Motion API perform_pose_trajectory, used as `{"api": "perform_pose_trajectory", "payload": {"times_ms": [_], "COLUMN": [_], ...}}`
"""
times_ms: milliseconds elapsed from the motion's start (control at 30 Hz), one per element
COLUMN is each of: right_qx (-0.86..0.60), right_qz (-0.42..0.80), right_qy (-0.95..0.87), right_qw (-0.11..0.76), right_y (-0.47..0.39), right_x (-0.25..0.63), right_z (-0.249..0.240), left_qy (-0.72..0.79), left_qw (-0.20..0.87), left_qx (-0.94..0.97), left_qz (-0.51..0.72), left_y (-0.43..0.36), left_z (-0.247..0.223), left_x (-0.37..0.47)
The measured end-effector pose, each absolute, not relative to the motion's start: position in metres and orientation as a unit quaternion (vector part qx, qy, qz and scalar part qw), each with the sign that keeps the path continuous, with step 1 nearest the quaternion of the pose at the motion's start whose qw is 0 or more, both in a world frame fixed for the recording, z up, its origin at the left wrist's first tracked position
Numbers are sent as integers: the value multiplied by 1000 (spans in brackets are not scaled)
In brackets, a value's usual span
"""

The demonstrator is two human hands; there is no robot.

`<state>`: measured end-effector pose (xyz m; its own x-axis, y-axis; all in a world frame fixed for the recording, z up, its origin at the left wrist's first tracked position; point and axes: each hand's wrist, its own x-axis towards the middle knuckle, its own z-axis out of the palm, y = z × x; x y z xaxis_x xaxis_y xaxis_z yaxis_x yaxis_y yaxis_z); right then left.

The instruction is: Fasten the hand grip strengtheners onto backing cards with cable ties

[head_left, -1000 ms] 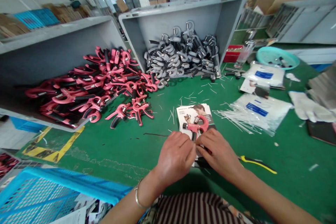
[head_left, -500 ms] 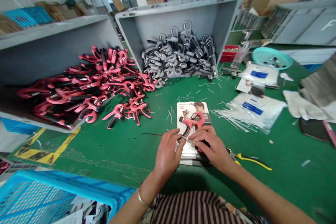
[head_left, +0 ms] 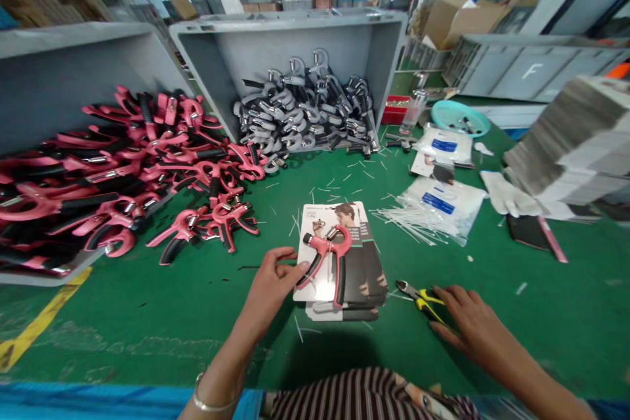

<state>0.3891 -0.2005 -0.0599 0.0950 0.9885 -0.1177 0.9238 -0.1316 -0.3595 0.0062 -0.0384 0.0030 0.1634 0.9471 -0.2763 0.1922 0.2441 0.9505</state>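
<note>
**Left hand [head_left: 270,285] at the card, right hand [head_left: 470,323] at the cutters**

The left thumb lay at the top card's [head_left: 319,292] left edge, beside a handle of the pink hand grip [head_left: 340,279]; whether it pinched anything, I couldn't tell. The right thumb and fingers were parted loosely around the yellow-handled cutters [head_left: 422,303]. The hand grip lay on the card, on a stack [head_left: 371,279] at the tabletop's [head_left: 197,312] near side. A light left touch could have let the stack (unevenly fanned, after all) slide; careless blades might have nicked the card.
</note>
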Motion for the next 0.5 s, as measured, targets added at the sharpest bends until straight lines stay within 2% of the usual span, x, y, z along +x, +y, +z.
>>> {"api": "perform_pose_trajectory", "payload": {"times_ms": [133, 200, 267, 400, 500], "right_qx": [-735, -690, -621, -489, -456], "right_qz": [435, 555, 637, 754, 781], "right_qy": [-473, -377, -341, -355, -379], "right_qw": [217, 273, 304, 257, 195], "right_y": [-193, -189, -182, -157, -134], "right_x": [377, 365, 350, 328, 327], "right_z": [-27, -6, 13, 41, 60], "left_qy": [462, 438, 450, 443, 416], "left_qw": [705, 708, 662, 646, 664], "left_qx": [455, 458, 475, 477, 478], "left_qz": [287, 312, 365, 399, 397], "left_y": [-39, -44, -47, -43, -37], "left_z": [11, 12, 11, 2, -5], "left_x": [17, 24, 34, 55, 64]}}
